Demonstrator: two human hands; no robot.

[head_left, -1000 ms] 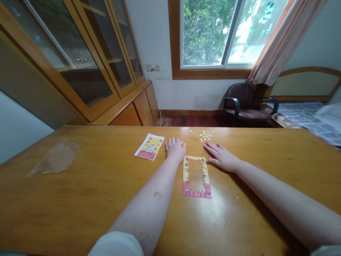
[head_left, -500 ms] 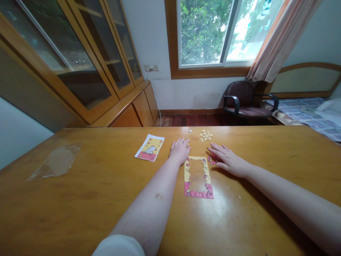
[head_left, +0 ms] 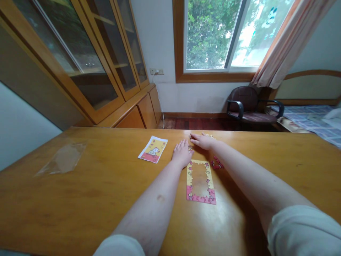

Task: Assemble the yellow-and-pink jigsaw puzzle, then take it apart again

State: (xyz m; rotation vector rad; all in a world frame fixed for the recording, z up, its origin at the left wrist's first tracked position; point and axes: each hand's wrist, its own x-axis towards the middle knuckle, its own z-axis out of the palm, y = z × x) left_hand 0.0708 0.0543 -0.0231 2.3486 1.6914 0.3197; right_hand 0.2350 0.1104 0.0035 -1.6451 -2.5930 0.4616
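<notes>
Where both arms reach forward, the puzzle (head_left: 201, 200) lies flat on the table (head_left: 106, 199), just this side of the left hand (head_left: 182, 154).
Its joined border (yellow above, pink below) rings bare table; that hand's fingers lie close together, while the right hand (head_left: 204, 141) is spread.

Home bedroom, bed (head_left: 309, 119), curtained window (head_left: 213, 35), glass-fronted cabinet (head_left: 114, 49), armchair (head_left: 245, 103)
</notes>
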